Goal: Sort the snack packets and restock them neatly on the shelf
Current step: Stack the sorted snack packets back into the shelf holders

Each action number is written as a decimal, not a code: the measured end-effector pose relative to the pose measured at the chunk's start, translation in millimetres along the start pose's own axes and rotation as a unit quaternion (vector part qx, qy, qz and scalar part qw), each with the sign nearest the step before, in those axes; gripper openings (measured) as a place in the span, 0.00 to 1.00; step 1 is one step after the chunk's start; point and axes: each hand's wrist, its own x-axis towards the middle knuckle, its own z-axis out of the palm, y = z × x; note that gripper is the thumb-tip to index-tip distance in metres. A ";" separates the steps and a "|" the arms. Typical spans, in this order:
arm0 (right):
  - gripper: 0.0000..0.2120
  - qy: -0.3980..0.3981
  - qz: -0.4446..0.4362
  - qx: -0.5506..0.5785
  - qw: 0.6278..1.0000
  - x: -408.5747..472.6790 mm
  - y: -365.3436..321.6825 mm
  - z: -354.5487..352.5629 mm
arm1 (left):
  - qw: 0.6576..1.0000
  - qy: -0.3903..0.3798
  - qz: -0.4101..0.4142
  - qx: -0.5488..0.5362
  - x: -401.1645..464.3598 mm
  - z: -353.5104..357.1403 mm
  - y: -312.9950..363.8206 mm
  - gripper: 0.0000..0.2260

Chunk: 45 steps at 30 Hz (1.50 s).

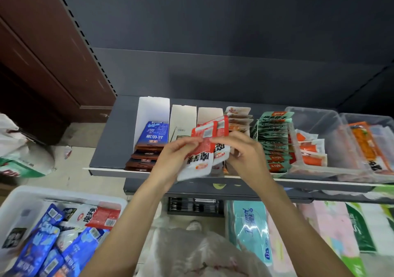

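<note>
Both hands hold a small stack of red-and-white snack packets (204, 146) just above the front of the dark shelf (106, 149). My left hand (173, 159) grips the stack from the left, thumb on top. My right hand (241, 151) pinches its right side. Behind the stack stand open white cardboard display boxes (152, 110); the leftmost holds blue and brown packets (154, 135). A white bin (19, 198) at the lower left holds several blue packets (40, 240) and red-and-white ones (104, 214).
On the shelf to the right are a row of green-and-red packets (274, 140) and clear tubs (319, 127) with orange packets. Tissue packs (251, 227) fill the lower shelf. A plastic bag (191, 253) lies on the floor between my arms.
</note>
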 end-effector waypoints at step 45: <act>0.17 0.023 0.186 -0.035 0.982 63.7 28.2 -7.0 | 0.656 -0.005 0.326 0.681 78.2 -2.7 -27.8 0.13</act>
